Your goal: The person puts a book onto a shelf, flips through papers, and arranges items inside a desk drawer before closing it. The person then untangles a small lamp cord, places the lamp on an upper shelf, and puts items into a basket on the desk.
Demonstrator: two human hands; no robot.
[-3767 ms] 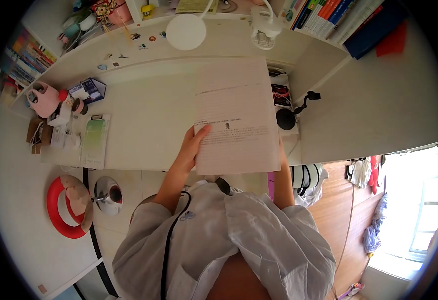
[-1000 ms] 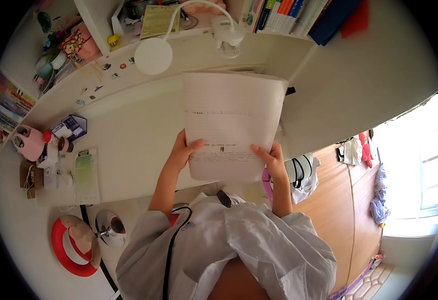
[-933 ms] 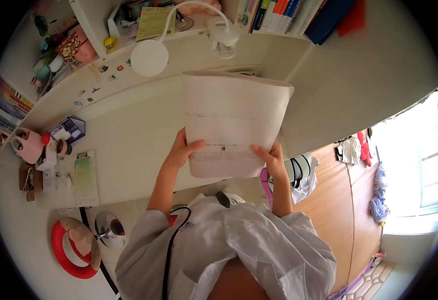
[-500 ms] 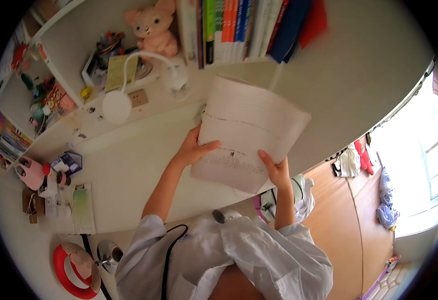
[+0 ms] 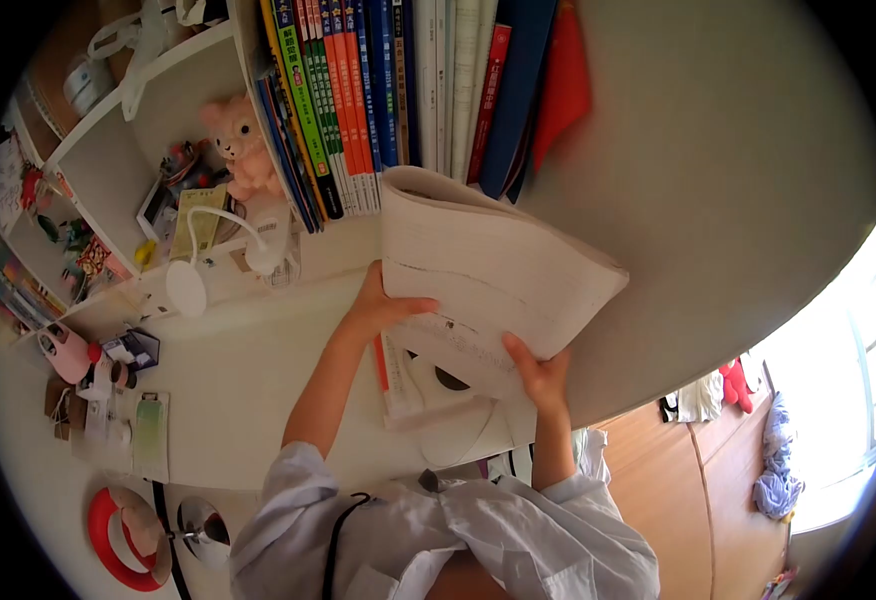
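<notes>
A stack of printed sheets (image 5: 498, 270) is held up near the middle of the head view, above the white desk (image 5: 248, 380), tilted so that its upper edge runs down towards 4 o'clock. That upper edge bows open in a loose curve, while the lower part lies flatter under the thumbs.

The left hand (image 5: 383, 308) pinches the sheets at their left edge, thumb flat on the printed face and pointing to 3 o'clock, the other fingers mostly hidden behind. From this hand the stack lies towards 2 o'clock, touching it. The right hand (image 5: 538, 375) pinches the lower right edge, its thumb on the front and pointing to 11 o'clock; how its hidden fingers are set, I cannot tell. From there the stack lies towards 11 o'clock, also in contact.

Just beyond the sheets, at 12 to 11 o'clock, stands a row of upright books (image 5: 348, 110), with a pink plush toy (image 5: 243, 150) at 10 o'clock. The white lamp (image 5: 186, 288) is at 9 o'clock, the green clipboard (image 5: 150, 435) at 8 o'clock. Towards 6 o'clock, partly covered by the stack, a dark round object (image 5: 451, 380) shows near the desk's edge.
</notes>
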